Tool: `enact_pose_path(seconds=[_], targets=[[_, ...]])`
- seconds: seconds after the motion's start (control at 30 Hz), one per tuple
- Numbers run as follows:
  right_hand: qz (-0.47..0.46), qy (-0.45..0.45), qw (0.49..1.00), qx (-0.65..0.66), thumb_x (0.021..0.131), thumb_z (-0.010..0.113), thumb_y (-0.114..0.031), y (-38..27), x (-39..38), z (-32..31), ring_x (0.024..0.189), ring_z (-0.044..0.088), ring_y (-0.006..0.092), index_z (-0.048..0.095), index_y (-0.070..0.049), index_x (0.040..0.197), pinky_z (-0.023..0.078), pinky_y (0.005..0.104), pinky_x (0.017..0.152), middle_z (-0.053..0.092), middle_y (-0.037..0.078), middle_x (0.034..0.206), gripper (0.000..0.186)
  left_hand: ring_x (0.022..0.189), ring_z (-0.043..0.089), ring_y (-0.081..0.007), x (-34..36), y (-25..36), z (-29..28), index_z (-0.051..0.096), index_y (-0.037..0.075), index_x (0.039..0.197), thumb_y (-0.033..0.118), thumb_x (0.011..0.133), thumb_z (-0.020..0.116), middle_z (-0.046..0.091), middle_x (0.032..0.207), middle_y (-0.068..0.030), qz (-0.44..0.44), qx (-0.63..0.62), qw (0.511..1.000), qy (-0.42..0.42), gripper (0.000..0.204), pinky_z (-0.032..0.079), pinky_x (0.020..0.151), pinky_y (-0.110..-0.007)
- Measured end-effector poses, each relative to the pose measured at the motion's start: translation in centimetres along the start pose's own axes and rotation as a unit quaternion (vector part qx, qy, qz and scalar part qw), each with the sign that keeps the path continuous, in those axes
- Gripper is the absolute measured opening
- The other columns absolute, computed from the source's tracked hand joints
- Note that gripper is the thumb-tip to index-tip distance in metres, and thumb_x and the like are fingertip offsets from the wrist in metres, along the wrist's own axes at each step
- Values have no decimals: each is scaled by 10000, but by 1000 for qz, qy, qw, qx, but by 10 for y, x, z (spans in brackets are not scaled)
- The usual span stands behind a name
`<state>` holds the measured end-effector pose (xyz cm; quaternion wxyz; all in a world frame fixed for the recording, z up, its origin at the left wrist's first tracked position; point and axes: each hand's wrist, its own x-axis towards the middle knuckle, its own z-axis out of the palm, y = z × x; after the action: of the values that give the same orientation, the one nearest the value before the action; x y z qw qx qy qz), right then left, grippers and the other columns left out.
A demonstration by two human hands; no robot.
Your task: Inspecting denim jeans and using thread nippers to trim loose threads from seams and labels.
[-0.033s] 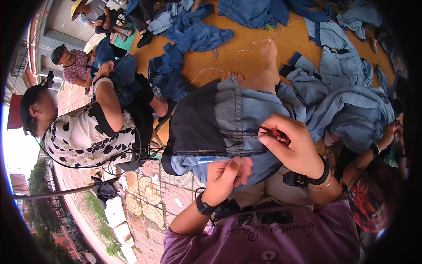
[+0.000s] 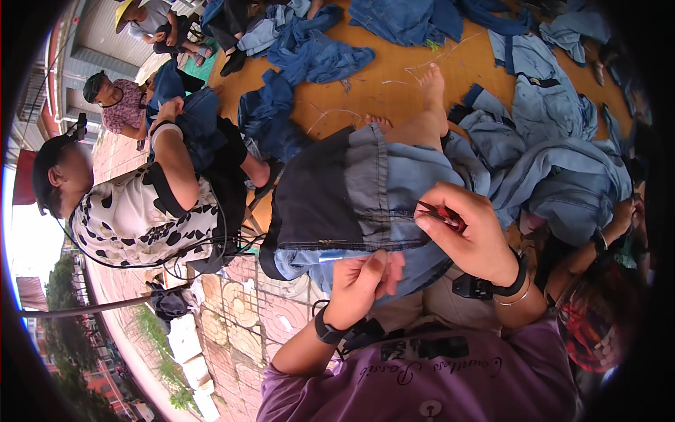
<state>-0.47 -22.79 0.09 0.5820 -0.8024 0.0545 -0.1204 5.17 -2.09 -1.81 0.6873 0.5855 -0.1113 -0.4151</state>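
Note:
A denim garment [image 2: 415,171], light blue with a dark panel [image 2: 309,193] turned outward, is spread across my lap and raised leg. My right hand [image 2: 472,235] is closed around small red-handled thread snips [image 2: 450,217], whose dark blades point left above the seam. At the garment's near edge, my left hand [image 2: 362,283] has its thumb and fingers drawn together. Whatever lies between those fingers, if anything, is too small or hidden to make out. Black straps circle both wrists.
Blue denim pieces [image 2: 320,53] and paler ones [image 2: 538,105] are heaped on the orange-brown board [image 2: 330,98]. Close on my left sits a person in a spotted shirt [image 2: 140,218], handling denim. Another person's arm [image 2: 598,243] is on my right. Loose threads lie ahead.

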Motion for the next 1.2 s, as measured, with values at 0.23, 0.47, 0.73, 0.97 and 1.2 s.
enact_pose_path(seconds=[0.23, 0.47, 0.73, 0.97, 1.2], targets=[[-20, -65, 997, 34, 760, 808, -119, 8, -11, 12, 702, 560, 123, 591, 1, 1016, 466, 244, 643, 619, 63, 889, 356, 574, 456, -27, -2, 3, 5, 646, 23, 843, 293, 1033, 436, 559, 634, -1, -37, 59, 998, -2, 391, 350, 524, -196], [-31, -28, 999, 10, 750, 758, -28, 25, -24, 13, 608, 524, 81, 620, -7, 866, 406, 229, 548, 618, 34, 754, 181, 537, 505, -96, -26, 20, 14, 649, -7, 933, 226, 1003, 532, 601, 692, -31, 97, 252, 963, 8, 270, 410, 527, -245], [-30, -92, 995, 15, 752, 748, -17, 41, -41, -15, 584, 513, 73, 605, -13, 829, 389, 227, 535, 598, 15, 721, 162, 526, 534, -65, -73, 53, -27, 634, 0, 755, 39, 895, 664, 593, 636, -21, 202, 245, 915, 250, 148, 378, 501, -218], [61, -131, 989, 34, 782, 768, -23, 65, -71, -24, 674, 542, 56, 629, -6, 924, 432, 213, 597, 621, 9, 794, 200, 551, 524, -42, -59, 44, -35, 614, 7, 854, 61, 927, 648, 594, 692, -13, 239, 260, 878, 323, 97, 385, 523, -187], [10, -30, 999, 42, 771, 747, -6, 34, -59, -29, 615, 483, 37, 620, -10, 846, 370, 204, 558, 605, -8, 732, 147, 541, 502, -37, -65, 41, -18, 600, 4, 873, 52, 934, 632, 588, 682, -8, 259, 201, 878, 348, 84, 381, 514, -190]])
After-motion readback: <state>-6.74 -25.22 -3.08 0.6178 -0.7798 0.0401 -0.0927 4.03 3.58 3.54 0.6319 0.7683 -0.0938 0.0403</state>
